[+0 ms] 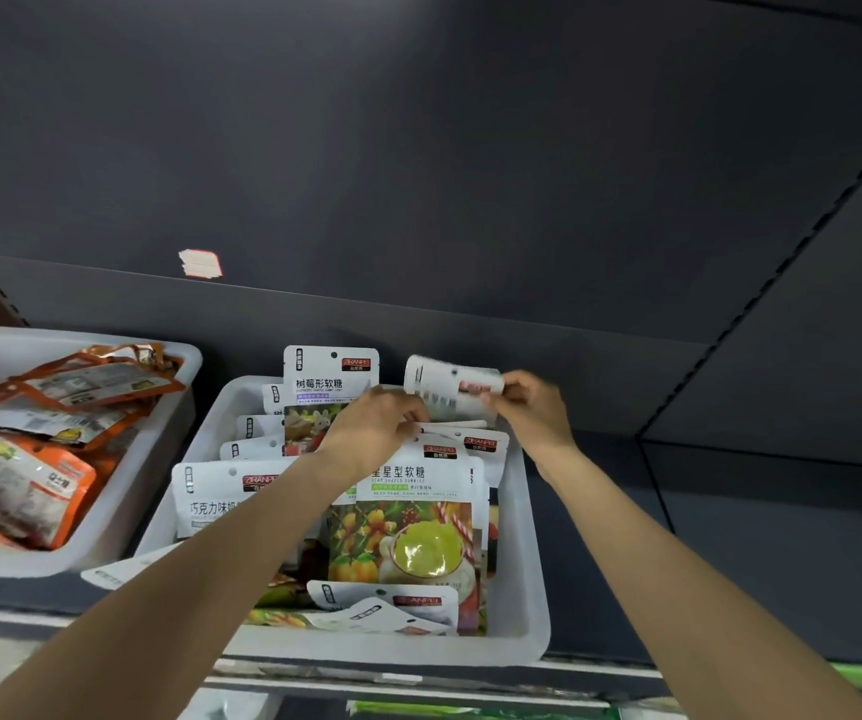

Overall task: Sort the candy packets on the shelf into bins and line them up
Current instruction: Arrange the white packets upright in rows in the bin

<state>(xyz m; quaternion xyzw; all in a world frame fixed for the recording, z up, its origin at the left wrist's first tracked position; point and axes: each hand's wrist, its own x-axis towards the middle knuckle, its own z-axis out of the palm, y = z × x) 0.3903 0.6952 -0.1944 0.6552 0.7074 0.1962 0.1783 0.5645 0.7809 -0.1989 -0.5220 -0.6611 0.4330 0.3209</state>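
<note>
Candy packets [408, 517] stand in rows inside a white bin [522, 553] on the dark shelf [730, 537]. Most of them are white on top with a fruit picture below. At the back right of this bin, one blurred white packet [444, 389] is raised above the others; the right hand [533, 407] pinches its right edge with curled fingers. The left hand [374, 423] is just beside it, fingers curled over the tops of the packets behind the front row. Both hands are close but do not touch. To the left stands a second white bin [169, 407] with orange packets [29, 475] lying flat in a pile.
</note>
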